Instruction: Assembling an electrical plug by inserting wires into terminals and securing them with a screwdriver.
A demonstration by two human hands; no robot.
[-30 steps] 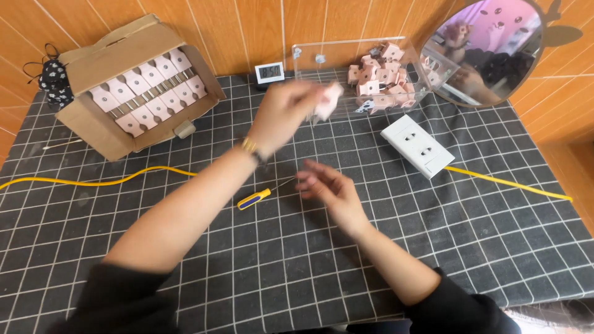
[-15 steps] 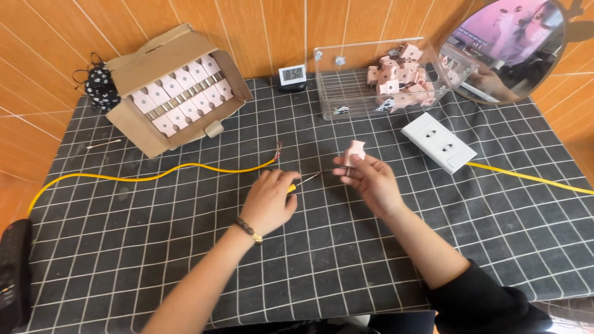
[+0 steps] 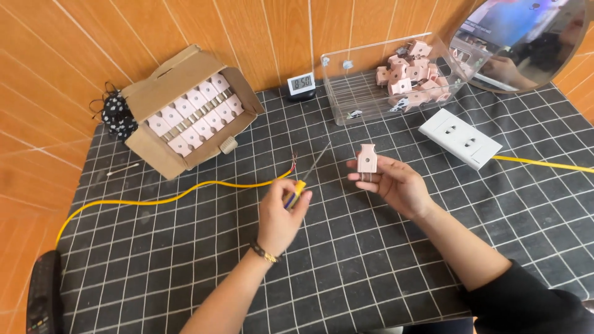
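Plug (image 3: pixel 367 159), small pink plastic, looks light and rigid, pinched by its body in the right hand (image 3: pixel 396 184) above the mat; the left hand (image 3: pixel 281 213) closes around a screwdriver (image 3: pixel 303 179)

The left hand (image 3: pixel 279 213) grips a screwdriver (image 3: pixel 304 177) by its yellow handle, the thin blade pointing up and away. The right hand (image 3: pixel 396 182) holds a pink plug (image 3: pixel 367 160) upright between the fingers — prongs down. A yellow cable (image 3: pixel 167 199) lies on the gridded tabletop (image 3: pixel 371 272), near the cardboard box (image 3: pixel 185 108) of plugs.
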